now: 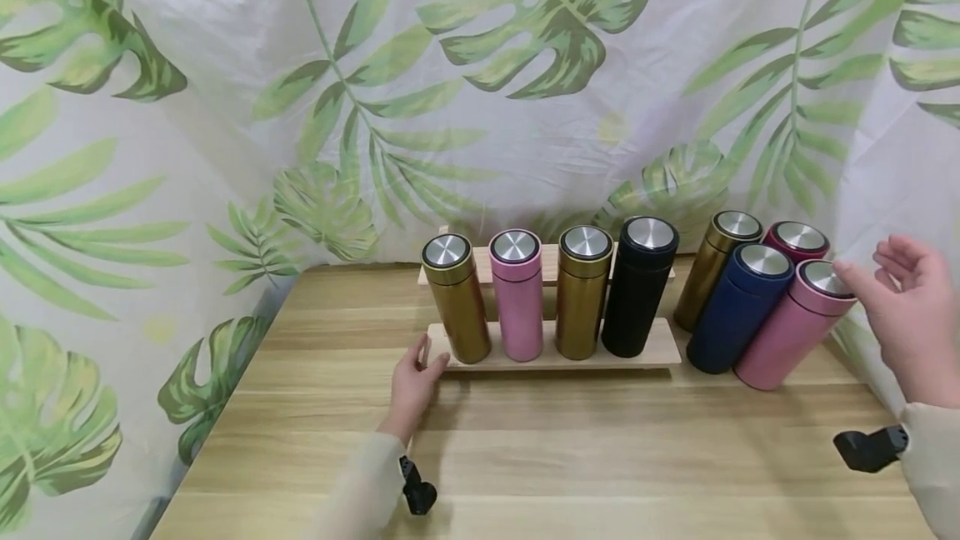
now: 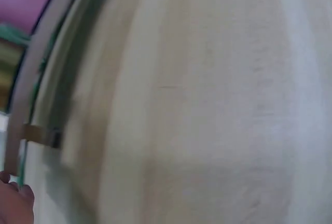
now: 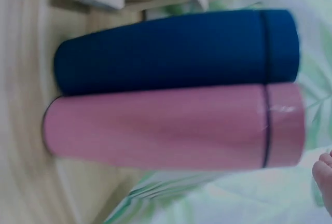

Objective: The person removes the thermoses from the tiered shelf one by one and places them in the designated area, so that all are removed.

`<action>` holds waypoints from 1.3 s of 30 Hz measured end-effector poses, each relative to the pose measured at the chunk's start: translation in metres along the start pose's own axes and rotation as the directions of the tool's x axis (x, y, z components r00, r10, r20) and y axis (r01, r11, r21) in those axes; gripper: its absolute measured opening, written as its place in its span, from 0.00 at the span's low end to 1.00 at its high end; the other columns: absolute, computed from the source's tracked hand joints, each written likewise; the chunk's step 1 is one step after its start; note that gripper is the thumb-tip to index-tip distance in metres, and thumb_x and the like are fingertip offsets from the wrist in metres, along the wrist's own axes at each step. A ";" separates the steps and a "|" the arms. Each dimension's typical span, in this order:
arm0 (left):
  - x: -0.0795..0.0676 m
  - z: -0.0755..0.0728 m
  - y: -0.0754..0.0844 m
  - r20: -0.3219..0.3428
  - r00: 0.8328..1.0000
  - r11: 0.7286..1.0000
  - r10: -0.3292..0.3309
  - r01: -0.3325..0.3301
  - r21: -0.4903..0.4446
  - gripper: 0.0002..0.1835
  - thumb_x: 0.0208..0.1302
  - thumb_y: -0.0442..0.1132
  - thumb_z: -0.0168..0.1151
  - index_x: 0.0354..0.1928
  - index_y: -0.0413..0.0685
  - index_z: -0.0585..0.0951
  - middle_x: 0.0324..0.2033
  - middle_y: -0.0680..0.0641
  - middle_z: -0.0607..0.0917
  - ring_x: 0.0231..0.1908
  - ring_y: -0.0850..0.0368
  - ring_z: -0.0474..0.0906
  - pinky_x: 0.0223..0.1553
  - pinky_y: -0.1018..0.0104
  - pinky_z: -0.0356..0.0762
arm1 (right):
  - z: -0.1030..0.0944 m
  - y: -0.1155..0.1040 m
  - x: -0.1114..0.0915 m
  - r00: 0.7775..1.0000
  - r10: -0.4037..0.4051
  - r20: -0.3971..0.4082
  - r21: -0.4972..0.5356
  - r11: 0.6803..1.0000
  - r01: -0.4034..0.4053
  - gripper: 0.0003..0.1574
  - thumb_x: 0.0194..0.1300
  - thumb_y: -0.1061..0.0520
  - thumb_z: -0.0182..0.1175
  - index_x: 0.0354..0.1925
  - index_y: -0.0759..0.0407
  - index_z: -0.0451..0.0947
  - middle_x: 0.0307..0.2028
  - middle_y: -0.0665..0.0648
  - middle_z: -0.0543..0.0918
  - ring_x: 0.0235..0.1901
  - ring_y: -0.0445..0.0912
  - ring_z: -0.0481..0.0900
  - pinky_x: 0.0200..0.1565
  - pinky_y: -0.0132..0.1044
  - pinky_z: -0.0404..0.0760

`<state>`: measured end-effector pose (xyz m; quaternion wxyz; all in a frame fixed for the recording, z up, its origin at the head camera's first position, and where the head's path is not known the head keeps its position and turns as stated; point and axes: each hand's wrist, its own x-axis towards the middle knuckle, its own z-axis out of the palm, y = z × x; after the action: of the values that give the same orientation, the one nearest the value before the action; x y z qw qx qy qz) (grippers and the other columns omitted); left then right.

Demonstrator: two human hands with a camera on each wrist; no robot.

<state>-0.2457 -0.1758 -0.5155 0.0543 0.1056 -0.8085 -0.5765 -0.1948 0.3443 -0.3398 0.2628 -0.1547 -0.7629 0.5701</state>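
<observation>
At the left end of a low wooden rack [image 1: 555,346], my left hand [image 1: 414,383] grips the front board between thumb and fingers. The left wrist view shows the fingertips [image 2: 23,195] at the board's end. On the rack stand a gold thermos [image 1: 462,307], a pink one [image 1: 519,307], a second gold one [image 1: 581,307] and a black one [image 1: 637,298]. My right hand [image 1: 911,315] is raised beside the lid of another pink thermos [image 1: 787,332], fingers loosely bent and holding nothing. A blue thermos [image 3: 171,53] stands against that pink one.
Behind the blue thermos stand a gold thermos [image 1: 708,282] and a dark red one [image 1: 813,242]. The wood-grain table [image 1: 600,457] ends near them on the right. A leaf-patterned cloth [image 1: 225,148] hangs along the back and sides.
</observation>
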 end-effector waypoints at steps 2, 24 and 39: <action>0.002 -0.009 0.009 -0.011 1.000 0.999 -0.019 0.019 -0.047 0.34 0.60 0.41 0.62 0.66 0.40 0.63 0.67 0.37 0.61 0.66 0.39 0.55 0.65 0.51 0.56 | 0.003 -0.008 -0.001 1.000 -0.017 -0.012 0.104 0.994 0.018 0.33 0.60 0.64 0.58 0.62 0.53 0.60 0.47 0.39 0.67 0.56 0.35 0.65 0.58 0.17 0.60; 0.010 -0.066 0.144 -0.083 0.946 0.915 0.313 -0.324 -0.240 0.27 0.64 0.35 0.57 0.65 0.39 0.66 0.65 0.42 0.66 0.65 0.53 0.61 0.64 0.62 0.59 | 0.061 0.022 -0.060 0.997 -0.074 -0.038 0.182 0.980 0.080 0.23 0.58 0.68 0.59 0.53 0.61 0.73 0.40 0.42 0.79 0.42 0.33 0.76 0.43 0.16 0.71; -0.002 -0.045 0.179 0.065 0.964 0.916 0.258 -0.223 -0.334 0.36 0.62 0.31 0.58 0.70 0.40 0.55 0.69 0.45 0.57 0.68 0.57 0.53 0.66 0.67 0.54 | 0.112 0.084 -0.088 0.969 0.246 -0.006 0.258 0.937 -0.236 0.27 0.63 0.53 0.59 0.58 0.64 0.72 0.44 0.42 0.79 0.44 0.30 0.72 0.44 0.16 0.69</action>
<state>-0.2537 -0.1605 -0.3317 0.0979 -0.0363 -0.7115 -0.6949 -0.1930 0.2335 -0.4630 0.2231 -0.2224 -0.6534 0.6884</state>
